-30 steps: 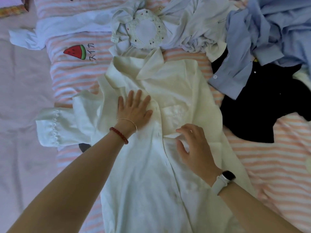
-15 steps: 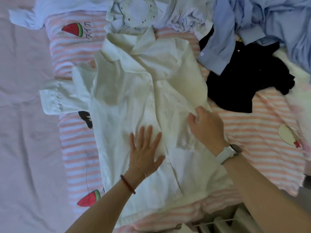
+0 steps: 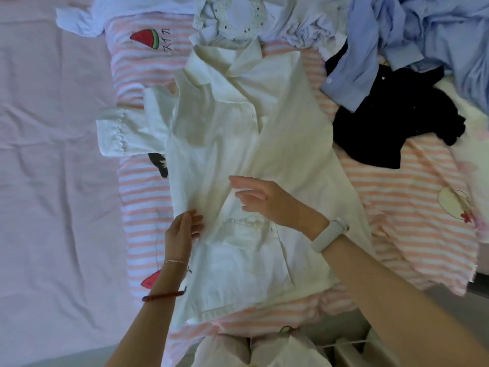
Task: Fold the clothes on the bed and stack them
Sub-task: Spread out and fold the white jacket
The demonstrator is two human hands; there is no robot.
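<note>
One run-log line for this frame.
white shirt flat on bed | right sleeve folded across | left hand at left edge | right hand open above

We see a cream shirt (image 3: pixel 238 144) of thin matt woven cloth, softly creased, its sleeve cuff (image 3: pixel 119 133) at nine o'clock edged with bumpy trim. Under it lies a striped blanket (image 3: pixel 412 234) of soft matt cloth on a smooth, wrinkled lilac sheet (image 3: pixel 53 181). At two o'clock we find a crisp blue shirt (image 3: pixel 370 49) and a dull black garment (image 3: pixel 397 120). One wrist carries a smooth matt band (image 3: pixel 329 234), the other glossy red beads (image 3: pixel 162 296).
</note>
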